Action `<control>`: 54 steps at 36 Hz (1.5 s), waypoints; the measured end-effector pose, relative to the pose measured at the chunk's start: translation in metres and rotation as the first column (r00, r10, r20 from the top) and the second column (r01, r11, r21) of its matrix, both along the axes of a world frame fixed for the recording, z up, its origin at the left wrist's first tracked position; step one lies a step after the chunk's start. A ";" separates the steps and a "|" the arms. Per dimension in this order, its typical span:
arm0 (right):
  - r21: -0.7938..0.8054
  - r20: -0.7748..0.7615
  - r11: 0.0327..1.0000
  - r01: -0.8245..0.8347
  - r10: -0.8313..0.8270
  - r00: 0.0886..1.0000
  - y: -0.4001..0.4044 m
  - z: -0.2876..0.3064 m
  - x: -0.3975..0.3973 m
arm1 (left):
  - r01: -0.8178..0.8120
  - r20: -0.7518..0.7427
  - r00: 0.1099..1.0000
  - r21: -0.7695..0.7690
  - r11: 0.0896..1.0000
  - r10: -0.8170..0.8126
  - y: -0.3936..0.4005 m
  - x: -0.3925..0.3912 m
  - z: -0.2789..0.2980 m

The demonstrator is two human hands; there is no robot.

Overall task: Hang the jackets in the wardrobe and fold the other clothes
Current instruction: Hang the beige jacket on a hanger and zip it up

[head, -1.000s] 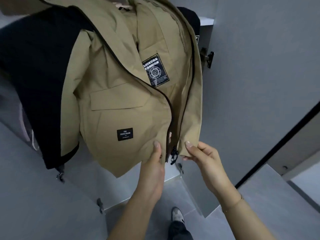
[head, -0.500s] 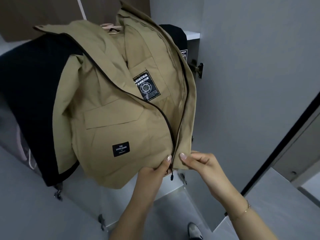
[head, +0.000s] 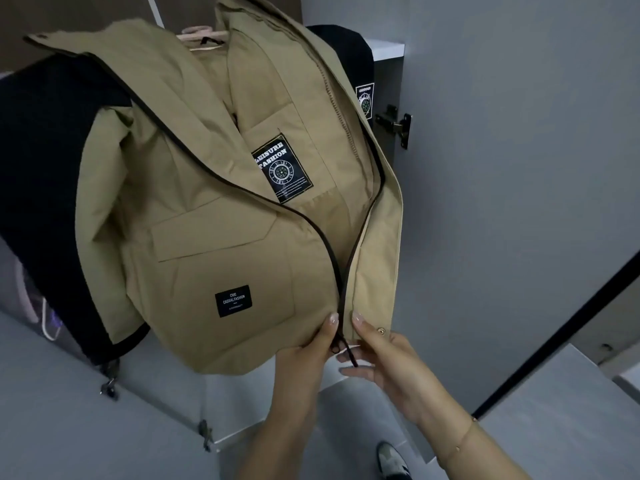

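A khaki jacket [head: 207, 209] with black sleeves hangs on a pale hanger [head: 199, 31] in the open wardrobe, its front unzipped down to the hem. My left hand [head: 308, 355] pinches the hem of the left front panel beside the zipper. On the other panel, my right hand [head: 384, 355] pinches the hem by a brass snap, and the black zipper pull [head: 346, 351] dangles between the two hands. A second dark jacket [head: 349, 60] hangs behind the khaki one, mostly hidden.
The grey wardrobe door [head: 519, 168] stands open on the right, with a dark hinge [head: 394, 128] on its inner edge. Another grey door panel [head: 52, 410] with hinges sits at lower left. My shoe [head: 391, 462] shows on the grey floor below.
My two hands came together at the jacket's hem, bringing the two front panels side by side at the zipper's bottom. The view has tilted slightly upward.
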State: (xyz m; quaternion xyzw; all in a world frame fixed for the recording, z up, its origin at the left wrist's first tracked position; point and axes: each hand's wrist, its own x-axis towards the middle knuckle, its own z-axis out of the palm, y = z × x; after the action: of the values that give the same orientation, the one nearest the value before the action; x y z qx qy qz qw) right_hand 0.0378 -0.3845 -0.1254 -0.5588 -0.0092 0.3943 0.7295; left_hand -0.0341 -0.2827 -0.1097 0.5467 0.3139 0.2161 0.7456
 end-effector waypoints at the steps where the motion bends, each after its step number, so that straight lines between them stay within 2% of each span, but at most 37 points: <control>1: 0.068 -0.080 0.997 0.033 -0.027 0.996 0.002 0.000 0.002 | -0.003 -0.005 1.000 -0.003 1.000 0.003 -0.001 0.001 0.000; 4: 0.182 -0.228 0.968 0.171 -0.128 0.965 0.004 -0.004 0.008 | 0.015 -0.109 0.994 -0.017 1.000 -0.017 -0.003 0.004 0.000; 6: 0.180 -0.224 0.961 0.209 -0.167 0.960 0.001 -0.007 0.012 | 0.015 -0.188 0.982 -0.099 0.995 -0.034 0.000 0.005 0.000; 8: 0.185 -0.209 0.963 0.196 -0.156 0.965 -0.003 -0.007 0.014 | 0.017 -0.202 0.978 -0.147 0.989 -0.047 0.008 0.003 0.001; 12: 0.229 -0.181 0.964 0.132 -0.091 0.979 -0.009 -0.004 0.014 | 0.141 -0.005 0.989 -0.241 0.960 -0.146 0.018 0.000 0.005; 15: 0.261 -0.164 0.956 0.132 -0.091 0.982 -0.012 -0.003 0.013 | 0.203 0.017 0.979 -0.145 0.968 -0.203 0.020 -0.001 0.010; 19: 0.274 -0.102 0.952 0.137 -0.113 0.988 -0.017 0.002 0.009 | 0.145 0.104 0.986 -0.134 0.980 -0.132 0.014 0.002 0.018; 24: 0.313 -0.104 0.905 0.287 -0.268 0.958 -0.016 0.003 -0.001 | 0.082 0.189 0.981 -0.207 0.975 -0.042 0.003 0.005 0.024; 31: 0.338 -0.045 0.856 0.392 -0.402 0.915 -0.012 0.004 -0.010 | 0.034 0.196 0.981 -0.207 0.978 0.007 -0.003 0.005 0.019; 36: 0.342 -0.033 0.853 0.394 -0.408 0.912 -0.012 0.005 -0.013 | 0.075 0.217 0.976 -0.201 0.977 -0.031 -0.004 0.000 0.012; 42: 0.327 -0.006 0.864 0.381 -0.402 0.916 -0.014 0.007 -0.017 | 0.088 0.149 0.986 -0.076 0.993 -0.076 -0.002 -0.004 0.007; 51: 0.205 0.040 0.869 0.451 -0.468 0.883 -0.017 0.009 -0.016 | 0.018 0.030 0.999 0.294 0.956 -0.029 -0.008 -0.009 -0.004; 54: 0.172 0.030 0.855 0.489 -0.501 0.865 -0.019 0.009 -0.010 | 0.062 -0.031 0.998 0.318 0.946 -0.055 -0.013 -0.016 -0.014</control>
State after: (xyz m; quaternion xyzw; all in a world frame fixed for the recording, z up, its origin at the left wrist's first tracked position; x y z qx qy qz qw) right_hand 0.0280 -0.4031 -0.1161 -0.4966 0.0767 0.1708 0.8475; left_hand -0.0496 -0.2960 -0.1233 0.6715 0.2665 0.2357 0.6500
